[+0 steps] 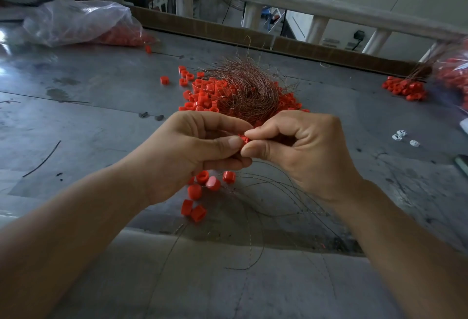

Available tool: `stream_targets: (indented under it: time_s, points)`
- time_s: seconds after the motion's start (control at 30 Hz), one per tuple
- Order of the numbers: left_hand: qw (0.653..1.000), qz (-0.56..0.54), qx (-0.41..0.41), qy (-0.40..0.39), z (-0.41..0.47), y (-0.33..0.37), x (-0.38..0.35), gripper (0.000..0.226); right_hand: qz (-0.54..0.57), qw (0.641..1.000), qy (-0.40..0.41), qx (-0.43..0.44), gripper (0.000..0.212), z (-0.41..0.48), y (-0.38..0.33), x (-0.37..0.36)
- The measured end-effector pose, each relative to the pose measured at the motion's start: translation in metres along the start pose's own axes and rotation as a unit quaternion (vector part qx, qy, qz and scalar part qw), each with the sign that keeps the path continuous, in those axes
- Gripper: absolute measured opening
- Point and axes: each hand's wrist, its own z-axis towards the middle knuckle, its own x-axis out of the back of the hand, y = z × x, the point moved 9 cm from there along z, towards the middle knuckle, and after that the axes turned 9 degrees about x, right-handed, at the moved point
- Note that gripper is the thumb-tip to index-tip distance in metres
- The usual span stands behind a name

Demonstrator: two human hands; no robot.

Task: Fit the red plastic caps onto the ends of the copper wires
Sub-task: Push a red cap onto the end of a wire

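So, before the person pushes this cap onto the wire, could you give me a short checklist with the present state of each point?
1. Red cap pinched between left hand and right hand: ok.
2. Wire end lined up with the cap opening: cannot tell, fingers hide it.
3. Spare caps within reach on the table: ok.
4. Wire bundle close by: ok.
5. Capped wires below the hands, apart from the pile: ok.
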Motion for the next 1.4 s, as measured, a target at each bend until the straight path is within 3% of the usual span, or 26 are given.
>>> stream_targets:
  time_s: [0.1,0.23,0.3,0.37,0.43,0.57,0.7,1.17,1.27,1.4]
  points:
    - [1.000,-0.008,0.002,-0.014,0.001,-0.001,-0.001,0.028,0.016,1.000,-0.012,-0.013,0.019,0.000,0.004,-0.004]
    - [0.999,-0.006,0.001,-0.053,-0.001,0.000,-0.004,0.026,0.032,0.996,-0.076,-0.025,0.033,-0.001,0.004,-0.014]
    - [0.998,-0.009,0.002,-0.059,-0.002,-0.001,-0.004,0.034,0.009,0.993,-0.114,-0.005,0.025,-0.001,0.001,-0.020]
    - [0.998,-0.012,-0.006,-0.060,-0.003,0.000,-0.004,0.039,-0.003,0.993,-0.114,0.003,0.020,0.000,-0.001,-0.021]
    - [0.998,-0.020,-0.023,-0.060,-0.004,0.002,-0.006,0.045,-0.018,0.995,-0.101,0.007,0.031,0.001,-0.002,-0.020]
    - [0.991,0.104,-0.080,-0.035,-0.007,0.007,-0.012,0.067,-0.073,0.990,-0.122,0.012,0.012,-0.003,-0.001,-0.027]
    - [0.990,0.112,-0.084,-0.031,-0.008,0.006,-0.014,0.056,-0.081,0.988,-0.135,0.005,0.006,-0.005,-0.004,-0.032]
    - [0.996,0.057,-0.074,-0.009,-0.009,0.006,-0.012,0.062,-0.071,0.992,-0.108,-0.003,0.003,-0.005,-0.004,-0.027]
    - [0.997,0.049,-0.057,-0.015,-0.008,0.005,-0.011,0.062,-0.061,0.994,-0.090,0.002,0.009,-0.004,-0.007,-0.023]
    - [0.998,0.024,-0.049,0.010,-0.006,0.005,-0.004,0.045,-0.023,0.996,-0.082,-0.011,0.025,-0.005,-0.006,-0.020]
